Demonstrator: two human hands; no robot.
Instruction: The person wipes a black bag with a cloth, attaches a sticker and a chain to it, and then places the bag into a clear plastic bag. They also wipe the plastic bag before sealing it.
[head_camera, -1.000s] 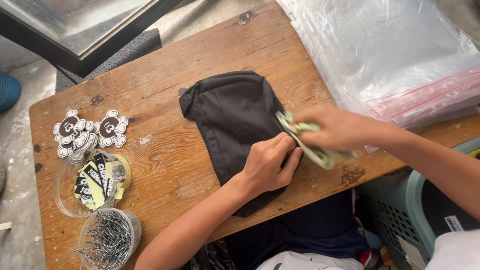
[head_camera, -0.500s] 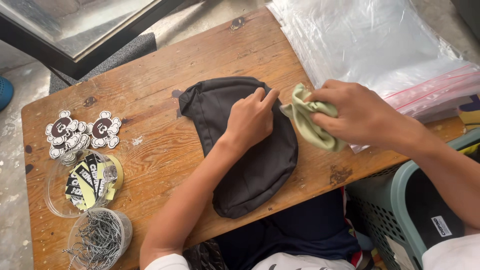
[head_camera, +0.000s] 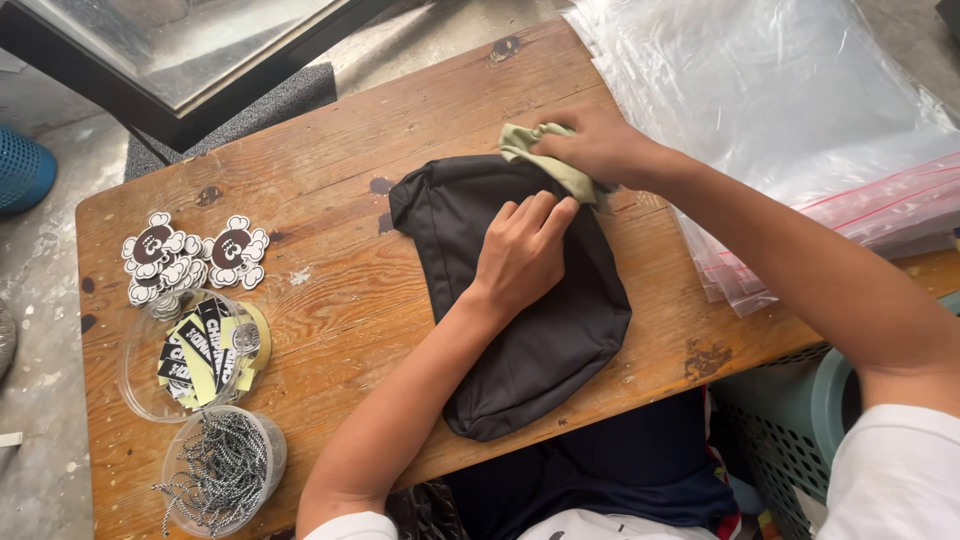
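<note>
Partly hidden green cloth (head_camera: 548, 160) bunched in right hand (head_camera: 590, 145) grip, left hand (head_camera: 520, 255) spread flat on black bag (head_camera: 520, 300).

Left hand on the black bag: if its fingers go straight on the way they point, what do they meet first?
Probably the green cloth held by the right hand, just beyond the left hand.

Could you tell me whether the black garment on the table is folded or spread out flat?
Folded: the black garment lies as a compact, rounded bundle with doubled edges, pinned under the left hand.
</note>
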